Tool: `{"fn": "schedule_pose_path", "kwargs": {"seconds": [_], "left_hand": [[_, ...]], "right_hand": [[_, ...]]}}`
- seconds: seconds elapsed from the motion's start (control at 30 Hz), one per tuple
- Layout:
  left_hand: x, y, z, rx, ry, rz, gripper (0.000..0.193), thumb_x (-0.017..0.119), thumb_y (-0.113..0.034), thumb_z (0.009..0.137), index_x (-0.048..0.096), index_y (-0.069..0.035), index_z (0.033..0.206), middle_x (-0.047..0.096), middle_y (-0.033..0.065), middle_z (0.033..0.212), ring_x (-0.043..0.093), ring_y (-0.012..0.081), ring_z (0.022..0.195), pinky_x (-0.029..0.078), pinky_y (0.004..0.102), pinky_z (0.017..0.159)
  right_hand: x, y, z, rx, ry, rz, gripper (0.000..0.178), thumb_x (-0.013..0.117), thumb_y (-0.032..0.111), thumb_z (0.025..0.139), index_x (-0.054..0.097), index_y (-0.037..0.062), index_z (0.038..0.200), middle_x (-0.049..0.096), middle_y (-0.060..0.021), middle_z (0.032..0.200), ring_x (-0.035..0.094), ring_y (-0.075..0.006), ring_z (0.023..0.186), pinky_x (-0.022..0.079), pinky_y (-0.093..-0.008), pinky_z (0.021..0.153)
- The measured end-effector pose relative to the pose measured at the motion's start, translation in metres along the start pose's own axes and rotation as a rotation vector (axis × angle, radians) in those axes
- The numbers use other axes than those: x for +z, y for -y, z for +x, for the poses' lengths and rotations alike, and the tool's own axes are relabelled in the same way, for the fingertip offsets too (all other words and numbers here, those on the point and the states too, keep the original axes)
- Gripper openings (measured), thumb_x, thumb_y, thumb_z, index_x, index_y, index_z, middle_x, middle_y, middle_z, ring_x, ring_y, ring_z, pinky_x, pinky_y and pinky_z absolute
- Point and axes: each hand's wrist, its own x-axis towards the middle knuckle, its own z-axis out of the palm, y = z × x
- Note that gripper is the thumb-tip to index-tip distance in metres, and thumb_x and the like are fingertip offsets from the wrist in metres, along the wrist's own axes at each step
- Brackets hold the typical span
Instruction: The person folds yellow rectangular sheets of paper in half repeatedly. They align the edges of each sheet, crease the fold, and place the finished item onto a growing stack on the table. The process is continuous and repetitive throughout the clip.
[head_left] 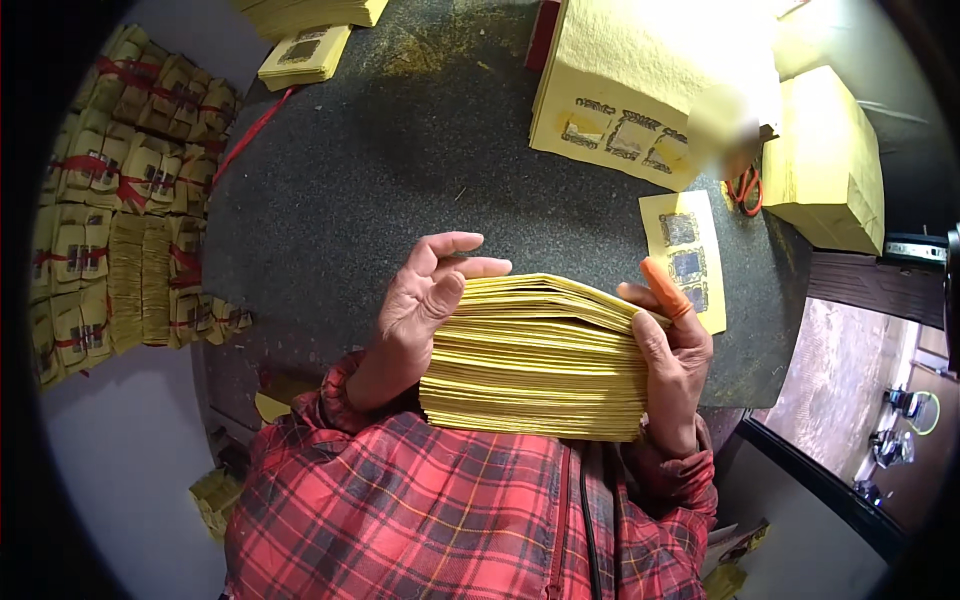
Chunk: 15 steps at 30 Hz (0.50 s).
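Observation:
A thick stack of folded yellow paper sheets (535, 365) stands in front of my body at the table's near edge, folds and edges facing me. The uppermost sheets bulge up in the middle, leaving a gap under them. At its upper left corner is my left hand (425, 295), fingers apart and curved, the thumb raised; its palm side rests near the stack's end. My right hand (675, 350) grips the stack's right end, thumb on the near side of the top sheets and fingers behind. An orange finger cot (665, 288) covers one of its fingers.
A printed yellow sheet (688, 250) lies beyond my right hand. Further off are a large pile of yellow paper (640, 70), orange-handled scissors (746, 188) and a yellow block of sheets (825, 150). Red-tied bundles (130, 185) are stacked left of the dark table (340, 190).

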Motion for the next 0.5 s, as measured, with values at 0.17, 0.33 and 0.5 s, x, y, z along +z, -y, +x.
{"fn": "schedule_pose_path", "kwargs": {"seconds": [0.17, 0.33, 0.5], "left_hand": [[-0.011, 0.008, 0.003, 0.015, 0.03, -0.077, 0.052, 0.057, -0.036, 0.113, 0.044, -0.001, 0.149, 0.07, 0.0213, 0.134, 0.071, 0.0224, 0.12, 0.059, 0.0362, 0.103], [-0.017, 0.006, 0.006, 0.019, 0.139, -0.007, 0.069, 0.046, -0.057, 0.112, 0.044, 0.001, 0.15, 0.071, 0.0223, 0.133, 0.071, 0.0255, 0.122, 0.057, 0.0387, 0.106], [-0.013, 0.003, 0.006, -0.047, 0.169, -0.003, 0.096, 0.038, -0.079, 0.104, 0.036, 0.002, 0.156, 0.069, 0.0242, 0.136, 0.068, 0.0274, 0.126, 0.054, 0.0398, 0.108]], "right_hand": [[-0.003, 0.029, 0.014, -0.504, 0.086, -0.959, 0.057, 0.073, 0.02, 0.101, 0.059, -0.0019, 0.151, 0.06, -0.0275, 0.147, 0.064, -0.0377, 0.131, 0.05, -0.0484, 0.111], [0.023, 0.066, 0.013, -0.698, 0.377, -1.215, 0.076, 0.071, 0.049, 0.096, 0.057, 0.0027, 0.154, 0.048, -0.0247, 0.163, 0.046, -0.0433, 0.151, 0.033, -0.061, 0.124], [0.041, 0.045, 0.01, -0.68, 0.649, -1.235, 0.085, 0.069, 0.06, 0.09, 0.057, 0.006, 0.155, 0.044, -0.0194, 0.168, 0.041, -0.0405, 0.157, 0.023, -0.0668, 0.128]]}}
